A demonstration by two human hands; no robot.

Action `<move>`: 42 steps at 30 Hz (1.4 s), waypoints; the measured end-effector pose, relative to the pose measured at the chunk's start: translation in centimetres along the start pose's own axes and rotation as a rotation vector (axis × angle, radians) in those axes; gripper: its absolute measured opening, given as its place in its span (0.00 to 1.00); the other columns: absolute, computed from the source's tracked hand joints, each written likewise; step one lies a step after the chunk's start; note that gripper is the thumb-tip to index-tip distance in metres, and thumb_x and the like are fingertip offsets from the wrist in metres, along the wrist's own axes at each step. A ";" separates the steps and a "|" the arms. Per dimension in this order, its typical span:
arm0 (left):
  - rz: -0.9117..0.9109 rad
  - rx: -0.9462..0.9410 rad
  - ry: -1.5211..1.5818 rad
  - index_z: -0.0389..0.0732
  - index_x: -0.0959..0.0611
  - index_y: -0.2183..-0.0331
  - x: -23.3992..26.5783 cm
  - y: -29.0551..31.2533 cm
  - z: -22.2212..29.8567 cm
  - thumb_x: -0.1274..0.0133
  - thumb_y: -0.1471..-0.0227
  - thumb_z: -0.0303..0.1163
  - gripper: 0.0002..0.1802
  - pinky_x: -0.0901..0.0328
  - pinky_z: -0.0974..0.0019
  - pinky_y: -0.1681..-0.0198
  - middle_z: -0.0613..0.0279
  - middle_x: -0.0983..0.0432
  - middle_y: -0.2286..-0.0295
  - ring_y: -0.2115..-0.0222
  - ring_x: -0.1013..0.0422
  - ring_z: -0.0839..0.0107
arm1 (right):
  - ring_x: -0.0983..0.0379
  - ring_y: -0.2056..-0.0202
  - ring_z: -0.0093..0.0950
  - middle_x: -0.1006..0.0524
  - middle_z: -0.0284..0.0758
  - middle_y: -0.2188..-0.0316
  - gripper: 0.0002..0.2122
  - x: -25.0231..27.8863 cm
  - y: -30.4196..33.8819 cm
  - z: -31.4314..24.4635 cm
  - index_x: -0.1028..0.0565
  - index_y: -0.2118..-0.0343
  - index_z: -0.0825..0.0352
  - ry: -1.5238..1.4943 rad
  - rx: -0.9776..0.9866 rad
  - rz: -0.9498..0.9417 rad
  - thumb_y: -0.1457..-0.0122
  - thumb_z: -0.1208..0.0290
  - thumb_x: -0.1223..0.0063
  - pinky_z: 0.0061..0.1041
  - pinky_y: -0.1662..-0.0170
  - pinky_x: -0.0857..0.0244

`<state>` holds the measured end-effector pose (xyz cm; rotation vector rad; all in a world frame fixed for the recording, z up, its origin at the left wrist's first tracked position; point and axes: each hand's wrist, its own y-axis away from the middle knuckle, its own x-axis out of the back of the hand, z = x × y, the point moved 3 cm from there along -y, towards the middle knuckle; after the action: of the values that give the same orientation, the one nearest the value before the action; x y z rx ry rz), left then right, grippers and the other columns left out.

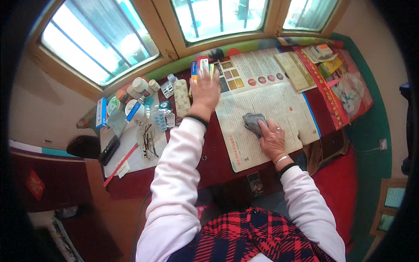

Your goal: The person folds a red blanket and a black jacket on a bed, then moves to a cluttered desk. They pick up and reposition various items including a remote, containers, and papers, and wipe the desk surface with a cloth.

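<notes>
My left hand [205,91] reaches to the far side of the table, its fingers stretched and apart over some small medicine boxes [200,64], one blue and one white and red. It covers parts of them, and whether it touches them I cannot make out. My right hand [273,139] presses a bunched grey cloth [254,122] onto a spread newspaper [266,107], thumb and fingers along the cloth's right end. Beside my left wrist lies a pale, patterned long case [181,98].
On the left are pill bottles [140,86], blister packs [160,121], eyeglasses [149,139], a black remote [109,149] and a red strip [121,165]. At the right lie a booklet [297,72], a red bag [336,87] and a clear plastic bag [350,91]. Windows [218,19] stand behind.
</notes>
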<state>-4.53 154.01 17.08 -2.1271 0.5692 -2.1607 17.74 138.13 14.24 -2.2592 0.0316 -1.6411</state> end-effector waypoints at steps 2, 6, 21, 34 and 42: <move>-0.201 -0.106 0.118 0.49 0.39 0.45 -0.5 4.3 1.9 0.50 0.53 0.46 0.34 0.54 0.40 0.46 0.49 0.50 0.44 0.43 0.53 0.52 | 0.39 0.53 0.35 0.35 0.35 0.55 0.26 -0.1 -0.1 0.1 0.34 0.51 0.57 -0.002 0.018 0.022 0.58 0.74 0.49 0.36 0.53 0.47; -0.531 -0.157 0.272 0.49 0.44 0.43 0.8 11.5 4.5 0.50 0.58 0.56 0.44 0.60 0.39 0.44 0.47 0.57 0.42 0.41 0.61 0.49 | 0.39 0.53 0.34 0.34 0.36 0.54 0.25 0.1 -0.2 -0.1 0.34 0.51 0.58 -0.021 0.007 0.037 0.58 0.73 0.49 0.36 0.53 0.48; -0.874 -0.317 0.189 0.53 0.48 0.41 2.1 11.1 3.3 0.52 0.69 0.72 0.57 0.70 0.25 0.50 0.51 0.65 0.40 0.40 0.70 0.48 | 0.30 0.60 0.42 0.27 0.41 0.61 0.14 0.5 -22.6 14.2 0.25 0.61 0.60 0.273 -0.311 0.122 0.51 0.74 0.59 0.39 0.56 0.36; -0.876 -0.308 0.190 0.57 0.48 0.41 2.0 11.1 3.1 0.51 0.70 0.72 0.57 0.72 0.25 0.50 0.56 0.66 0.40 0.39 0.70 0.52 | 0.30 0.61 0.39 0.25 0.37 0.67 0.14 -3.0 -15.2 4.2 0.25 0.67 0.60 -0.301 0.526 -0.521 0.58 0.81 0.55 0.34 0.59 0.36; -0.855 -0.311 0.222 0.55 0.46 0.41 1.8 11.2 3.0 0.50 0.71 0.72 0.58 0.71 0.26 0.49 0.53 0.65 0.40 0.40 0.70 0.49 | 0.29 0.66 0.36 0.25 0.38 0.71 0.18 4.1 -11.5 9.8 0.25 0.68 0.68 -0.469 0.312 -0.523 0.65 0.89 0.58 0.29 0.61 0.35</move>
<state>-4.07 142.41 15.44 -2.6457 -0.0485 -2.9117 26.05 150.67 18.66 -2.4527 -0.9276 -1.1583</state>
